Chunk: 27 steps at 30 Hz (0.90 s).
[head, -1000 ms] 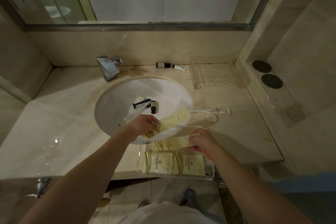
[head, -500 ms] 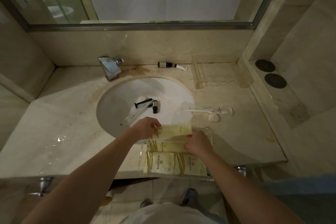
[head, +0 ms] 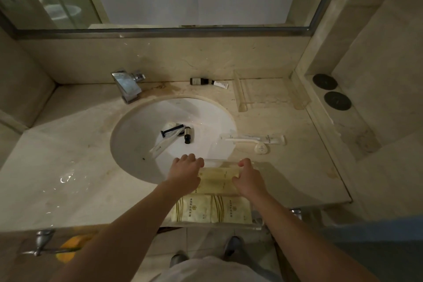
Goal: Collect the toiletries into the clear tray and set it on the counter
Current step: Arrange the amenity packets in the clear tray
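A clear tray (head: 256, 226) sits at the counter's front edge, partly over the sink's (head: 137, 135) near rim. Two yellow packets (head: 210, 209) lie side by side in its near half. A third yellow packet (head: 216, 181) lies across the far half, with my left hand (head: 185, 173) on its left end and my right hand (head: 248, 178) on its right end, fingers curled. In the sink lie a black razor (head: 171, 130), a small black-capped bottle (head: 187, 136) and a white sachet (head: 160, 146). A wrapped toothbrush (head: 251, 139) and a round soap (head: 261, 148) lie right of the sink.
A dark bottle (head: 198, 81) and a small white tube (head: 220, 84) lie against the back wall. A second clear tray (head: 240, 94) stands at the back right. The faucet (head: 127, 86) is behind the sink on the left. Two black discs (head: 330, 91) sit on the right ledge.
The third yellow packet, held tilted above the sink a second ago, has come down flat into the tray's far half. Both hands moved toward the tray with it.
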Tool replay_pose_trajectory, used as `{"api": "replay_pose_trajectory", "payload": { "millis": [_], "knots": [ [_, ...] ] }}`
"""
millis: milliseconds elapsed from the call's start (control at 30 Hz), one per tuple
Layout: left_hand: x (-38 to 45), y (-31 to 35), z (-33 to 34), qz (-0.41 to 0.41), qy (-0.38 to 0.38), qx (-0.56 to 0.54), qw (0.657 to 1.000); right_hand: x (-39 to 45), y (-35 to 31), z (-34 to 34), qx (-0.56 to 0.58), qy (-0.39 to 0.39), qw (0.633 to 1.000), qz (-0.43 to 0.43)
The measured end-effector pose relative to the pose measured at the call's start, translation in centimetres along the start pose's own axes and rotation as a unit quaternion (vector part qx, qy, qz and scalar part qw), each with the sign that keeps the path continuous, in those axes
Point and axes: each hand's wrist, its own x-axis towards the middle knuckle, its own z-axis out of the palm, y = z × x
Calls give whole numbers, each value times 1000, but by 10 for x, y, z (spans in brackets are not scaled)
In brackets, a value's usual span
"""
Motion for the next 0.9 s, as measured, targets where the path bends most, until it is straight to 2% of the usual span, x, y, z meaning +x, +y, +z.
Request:
{"api": "replay_pose_trajectory", "payload": {
  "millis": [133, 300, 633, 767, 900],
  "knots": [
    [-5, 2, 5, 6, 57, 12, 998, 2, 1, -1, -12, 9, 1000, -15],
    [-8, -1, 10, 5, -25, -62, 998, 2, 0, 4, -54, -24, 997, -49],
    [1, -4, 4, -13, -86, -73, 994, 7, -5, 6, -107, -48, 992, -37],
    [3, -4, 1, -11, -52, -75, 996, 10, -9, 3, -122, -23, 991, -44],
    [9, -10, -8, -58, 9, -130, 990, 17, -15, -5, -95, 38, 992, -76]
  ]
}}
